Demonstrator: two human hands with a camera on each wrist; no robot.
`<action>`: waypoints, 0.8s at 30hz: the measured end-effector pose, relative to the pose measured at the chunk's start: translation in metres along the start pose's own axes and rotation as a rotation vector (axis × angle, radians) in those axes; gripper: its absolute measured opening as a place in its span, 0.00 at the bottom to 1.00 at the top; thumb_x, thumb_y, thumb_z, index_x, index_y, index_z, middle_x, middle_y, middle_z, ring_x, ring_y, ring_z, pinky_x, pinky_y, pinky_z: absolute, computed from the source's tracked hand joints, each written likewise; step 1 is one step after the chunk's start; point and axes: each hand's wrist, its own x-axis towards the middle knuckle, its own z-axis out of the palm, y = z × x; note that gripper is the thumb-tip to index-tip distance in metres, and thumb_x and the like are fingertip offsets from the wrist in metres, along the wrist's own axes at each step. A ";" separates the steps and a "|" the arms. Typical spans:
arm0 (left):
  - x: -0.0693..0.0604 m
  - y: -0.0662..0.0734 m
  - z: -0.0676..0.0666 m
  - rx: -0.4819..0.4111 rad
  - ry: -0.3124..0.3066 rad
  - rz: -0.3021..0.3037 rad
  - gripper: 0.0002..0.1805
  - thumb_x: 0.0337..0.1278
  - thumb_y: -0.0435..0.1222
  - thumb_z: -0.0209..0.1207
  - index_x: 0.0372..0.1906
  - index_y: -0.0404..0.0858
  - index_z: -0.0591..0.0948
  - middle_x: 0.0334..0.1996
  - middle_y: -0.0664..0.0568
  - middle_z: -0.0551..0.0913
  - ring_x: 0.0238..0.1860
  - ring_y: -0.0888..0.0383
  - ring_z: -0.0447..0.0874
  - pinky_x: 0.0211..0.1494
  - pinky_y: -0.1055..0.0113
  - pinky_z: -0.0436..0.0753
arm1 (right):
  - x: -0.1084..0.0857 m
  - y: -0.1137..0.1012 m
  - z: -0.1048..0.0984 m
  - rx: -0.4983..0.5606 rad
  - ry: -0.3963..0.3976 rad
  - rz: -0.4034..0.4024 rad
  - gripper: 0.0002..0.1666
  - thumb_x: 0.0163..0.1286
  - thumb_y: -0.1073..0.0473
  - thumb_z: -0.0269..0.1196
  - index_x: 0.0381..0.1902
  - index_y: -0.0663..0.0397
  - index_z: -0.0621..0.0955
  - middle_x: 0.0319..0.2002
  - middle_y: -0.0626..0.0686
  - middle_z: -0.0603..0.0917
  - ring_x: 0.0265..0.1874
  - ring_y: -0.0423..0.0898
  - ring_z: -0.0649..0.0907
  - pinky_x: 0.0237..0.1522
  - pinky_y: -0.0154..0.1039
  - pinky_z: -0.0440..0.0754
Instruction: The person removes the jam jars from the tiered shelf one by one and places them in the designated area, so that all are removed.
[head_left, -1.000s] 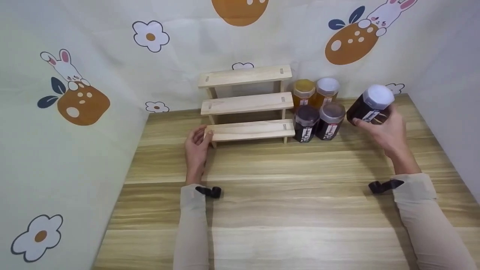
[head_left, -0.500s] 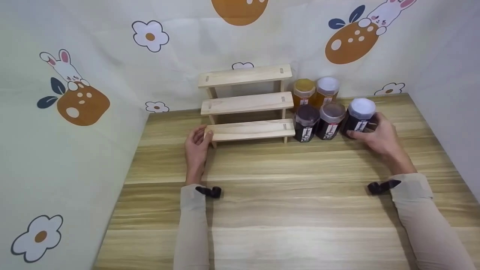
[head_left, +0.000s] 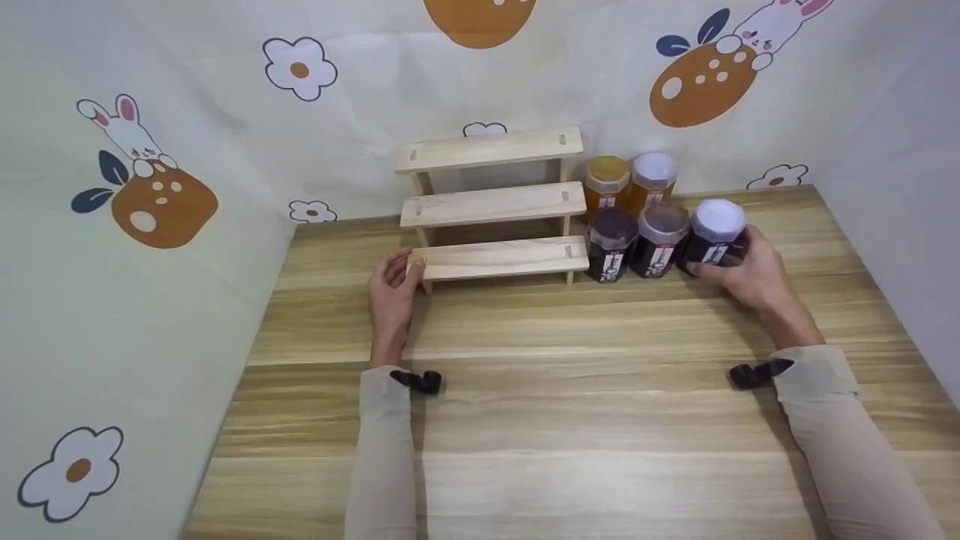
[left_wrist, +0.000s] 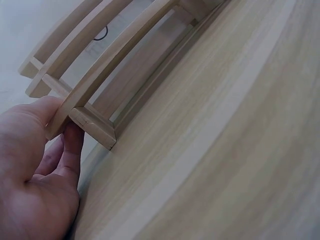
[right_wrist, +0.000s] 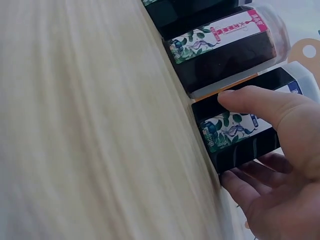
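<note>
A three-tier wooden rack [head_left: 495,259] stands near the back wall. My left hand [head_left: 391,289] pinches the left end of its lowest shelf, thumb on top and fingers beneath, as the left wrist view shows. My right hand [head_left: 757,274] grips a dark jar with a white lid [head_left: 718,219], thumb on the near side and fingers round the right side. In the right wrist view this jar [right_wrist: 235,130] stands upright on the table beside a dark jar with a brownish lid [head_left: 663,240]. Left of that is another dark jar with a dark lid [head_left: 611,244], next to the rack.
Behind the dark jars stand two amber jars, one with a yellow lid [head_left: 607,176] and one with a white lid [head_left: 654,172]. A patterned cloth wall [head_left: 360,97] rises behind the wood-grain table [head_left: 570,405], with further walls at left and right.
My right hand has brought the white-lidded dark jar down and left, from tilted above the table to upright beside the other dark jars. The left hand keeps its hold on the rack.
</note>
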 end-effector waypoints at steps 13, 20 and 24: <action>0.001 0.004 0.004 -0.001 0.022 0.004 0.21 0.70 0.38 0.72 0.63 0.38 0.84 0.60 0.42 0.87 0.64 0.53 0.86 0.69 0.63 0.85 | 0.001 -0.003 -0.001 -0.003 0.007 -0.015 0.65 0.60 0.54 0.84 0.82 0.68 0.58 0.77 0.74 0.70 0.77 0.71 0.70 0.82 0.69 0.64; 0.004 0.009 0.006 0.018 0.026 -0.004 0.19 0.72 0.38 0.69 0.63 0.38 0.84 0.61 0.43 0.87 0.64 0.53 0.85 0.67 0.66 0.85 | 0.002 -0.006 0.000 0.043 0.001 0.003 0.69 0.60 0.48 0.84 0.84 0.65 0.56 0.79 0.72 0.67 0.79 0.70 0.67 0.84 0.69 0.60; 0.002 0.015 0.007 0.087 0.029 -0.017 0.21 0.74 0.42 0.68 0.66 0.41 0.83 0.64 0.44 0.85 0.66 0.51 0.84 0.67 0.59 0.86 | 0.004 -0.014 0.001 0.108 0.021 -0.008 0.65 0.65 0.44 0.80 0.85 0.61 0.56 0.80 0.68 0.67 0.81 0.66 0.66 0.86 0.65 0.60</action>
